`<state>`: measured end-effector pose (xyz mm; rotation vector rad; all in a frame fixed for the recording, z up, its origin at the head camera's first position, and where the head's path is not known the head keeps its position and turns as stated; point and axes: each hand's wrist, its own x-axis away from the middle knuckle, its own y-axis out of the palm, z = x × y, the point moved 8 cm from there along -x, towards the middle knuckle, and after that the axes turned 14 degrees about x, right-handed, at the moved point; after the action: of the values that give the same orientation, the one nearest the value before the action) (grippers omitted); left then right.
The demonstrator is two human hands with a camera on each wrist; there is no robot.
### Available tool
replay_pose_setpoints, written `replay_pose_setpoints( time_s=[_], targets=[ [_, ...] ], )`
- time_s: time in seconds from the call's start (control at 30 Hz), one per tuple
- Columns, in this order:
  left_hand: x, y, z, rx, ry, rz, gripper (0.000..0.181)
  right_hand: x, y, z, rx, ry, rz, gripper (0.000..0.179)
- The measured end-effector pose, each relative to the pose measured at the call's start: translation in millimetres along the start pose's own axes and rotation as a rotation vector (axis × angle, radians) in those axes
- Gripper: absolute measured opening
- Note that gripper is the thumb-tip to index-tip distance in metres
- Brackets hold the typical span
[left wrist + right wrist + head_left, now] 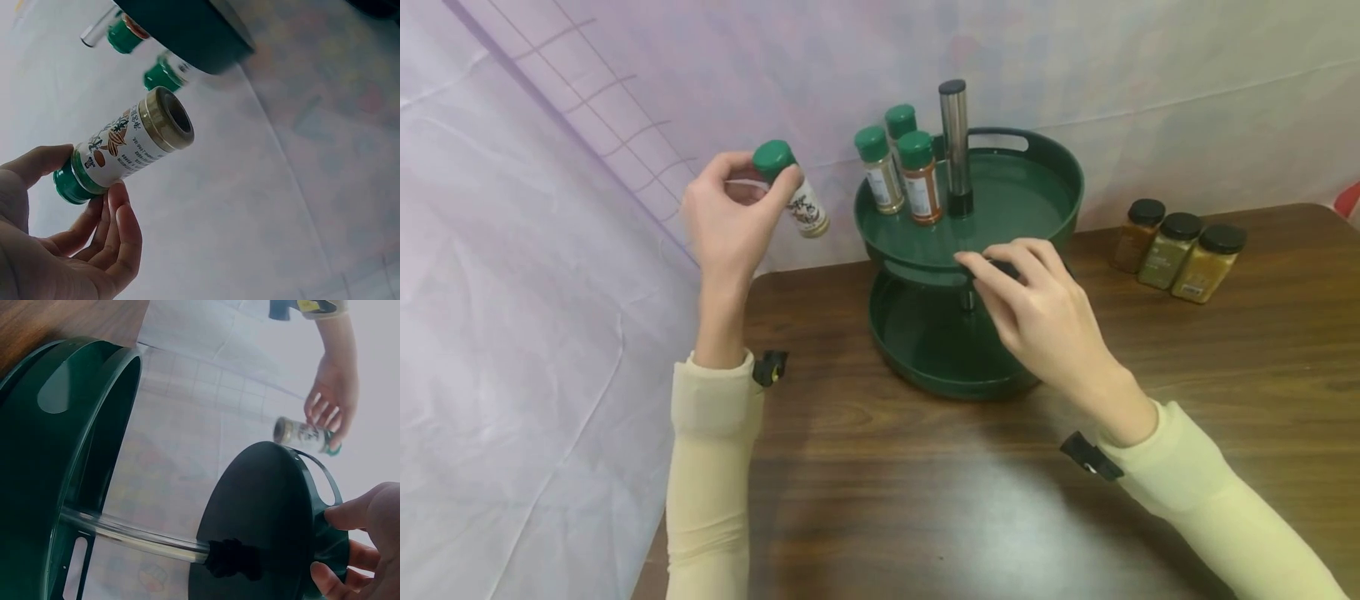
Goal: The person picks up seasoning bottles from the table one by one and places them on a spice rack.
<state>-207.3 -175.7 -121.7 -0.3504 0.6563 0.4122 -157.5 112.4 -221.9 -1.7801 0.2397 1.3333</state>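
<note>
High to the left of a green two-tier turntable-like rack, my left hand (726, 221) holds a spice jar (807, 208) by its green cap. The jar hangs tilted; the left wrist view shows its white printed label (115, 147), with thumb and fingertips around the cap end. My right hand (1045, 317) grips the front rim of the rack's upper tray (1015, 212). Seen in the right wrist view, the thumb (353, 514) lies on the wall beside the handle slot and the other fingers curl at the edge. The lower tray (917, 337) sits beneath on the table.
On the upper tray, left of the metal post (955, 133), stand an orange-filled jar (922, 193), a pale-filled jar (883, 185) and another green-capped jar (901, 122). Black-capped square jars (1206, 271) stand in a row at right on the wooden table (850, 500). Cloth hangs behind.
</note>
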Motion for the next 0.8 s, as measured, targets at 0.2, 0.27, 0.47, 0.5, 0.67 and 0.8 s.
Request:
replay_pose_setpoints(
  time_s=[0.2, 0.27, 0.47, 0.5, 0.67, 0.8],
  targets=[
    [-2.3, 19.5, 17.4, 0.02, 0.028, -0.056, 0.032, 0.1, -0.7, -0.1, 0.006, 0.004, 0.004, 0.03],
    [-2.8, 25.3, 21.7, 0.028, 0.041, -0.072, 0.032, 0.2, -0.6, -0.2, 0.003, 0.004, 0.007, 0.03],
    [-2.9, 46.9, 32.5, 0.045, 0.113, -0.148, 0.034, 0.6, -0.7, 1.1, 0.004, 0.006, 0.009, 0.03],
    [-2.8, 50.5, 32.2, 0.044, 0.11, -0.159, 0.034, 0.7, -0.8, 1.1, 0.004, 0.006, 0.01, 0.03],
    [-0.4, 66.3, 20.9, 0.03, 0.046, -0.214, 0.035, 1.0, -0.9, 0.6, 0.0, 0.004, 0.018, 0.03],
    [4.1, 74.7, 6.9, 0.004, -0.001, -0.255, 0.037, 1.1, -0.1, 0.1, 0.005, 0.005, 0.017, 0.03]
  ],
)
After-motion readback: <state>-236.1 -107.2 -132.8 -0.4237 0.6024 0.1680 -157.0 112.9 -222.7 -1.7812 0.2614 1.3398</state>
